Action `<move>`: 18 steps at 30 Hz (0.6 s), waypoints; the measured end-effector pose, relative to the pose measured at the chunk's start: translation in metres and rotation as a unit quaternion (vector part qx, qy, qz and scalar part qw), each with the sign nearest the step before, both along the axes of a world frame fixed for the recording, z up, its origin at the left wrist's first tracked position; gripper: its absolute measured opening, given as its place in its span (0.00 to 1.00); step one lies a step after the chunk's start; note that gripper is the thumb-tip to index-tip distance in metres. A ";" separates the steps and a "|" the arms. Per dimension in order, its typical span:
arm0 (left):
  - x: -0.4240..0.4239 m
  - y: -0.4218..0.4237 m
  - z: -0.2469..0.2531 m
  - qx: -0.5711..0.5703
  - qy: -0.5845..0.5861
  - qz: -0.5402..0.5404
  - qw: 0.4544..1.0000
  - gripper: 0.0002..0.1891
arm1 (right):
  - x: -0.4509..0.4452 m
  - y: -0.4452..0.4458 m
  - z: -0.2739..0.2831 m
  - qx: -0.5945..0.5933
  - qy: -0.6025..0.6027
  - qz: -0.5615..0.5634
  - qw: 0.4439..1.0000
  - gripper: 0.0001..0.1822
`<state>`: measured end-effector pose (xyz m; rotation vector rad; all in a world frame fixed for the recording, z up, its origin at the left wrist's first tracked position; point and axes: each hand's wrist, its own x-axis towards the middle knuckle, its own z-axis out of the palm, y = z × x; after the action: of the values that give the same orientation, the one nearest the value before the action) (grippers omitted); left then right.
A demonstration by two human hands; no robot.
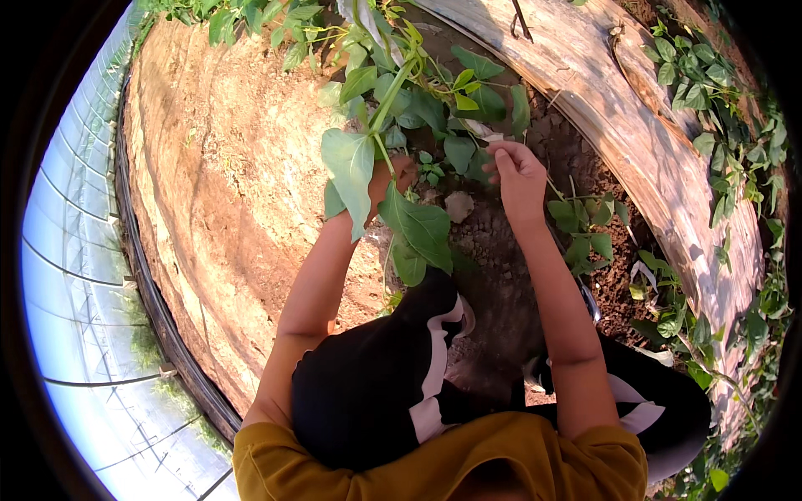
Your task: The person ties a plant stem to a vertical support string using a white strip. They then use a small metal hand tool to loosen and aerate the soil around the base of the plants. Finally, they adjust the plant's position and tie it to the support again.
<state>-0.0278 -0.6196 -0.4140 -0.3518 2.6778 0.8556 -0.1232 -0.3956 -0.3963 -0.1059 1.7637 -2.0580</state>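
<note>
A leafy climbing plant with a thick green stem (391,97) stands before me, and a pale strip of cloth or plastic (369,28) hangs along it. My left hand (396,175) is among its lower leaves, partly covered by a broad green leaf (352,169); what its fingers touch is hidden. On the plant's right side, my right hand (519,172) pinches the end of a whitish strip (484,131) between thumb and fingers. Another large leaf (416,225) hangs between my forearms. Small low leaves (430,169) grow on the soil between the hands.
Pale crumpled plastic sheeting (626,113) curves along the right, with vines (702,75) beyond it. Bare soil (238,188) lies left, up to a dark edge pipe (150,300) and a clear greenhouse wall (81,250). A stone (459,206) lies near the hands. My bent knees are below.
</note>
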 end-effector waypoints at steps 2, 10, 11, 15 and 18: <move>0.020 0.000 -0.030 -0.185 -0.111 -0.079 0.973 0.18 | 0.026 0.003 -0.031 0.078 -0.052 0.047 0.994 0.09; 0.044 0.008 -0.047 0.199 0.102 0.118 0.967 0.18 | 0.107 -0.013 -0.064 0.082 0.297 0.086 0.948 0.11; 0.039 0.004 -0.038 0.246 0.110 0.132 0.954 0.16 | 0.107 -0.018 -0.060 0.109 0.311 0.062 0.942 0.12; 0.013 0.016 0.000 0.239 0.094 0.112 0.960 0.08 | 0.088 -0.023 -0.045 0.067 0.214 0.067 0.972 0.16; -0.006 0.035 0.040 0.248 0.025 0.093 0.964 0.08 | 0.058 -0.036 -0.039 0.121 0.327 0.039 0.936 0.18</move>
<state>-0.0334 -0.5842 -0.3744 -0.4641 2.3837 1.5612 -0.0657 -0.4314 -0.4358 -0.8577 2.3283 -1.8449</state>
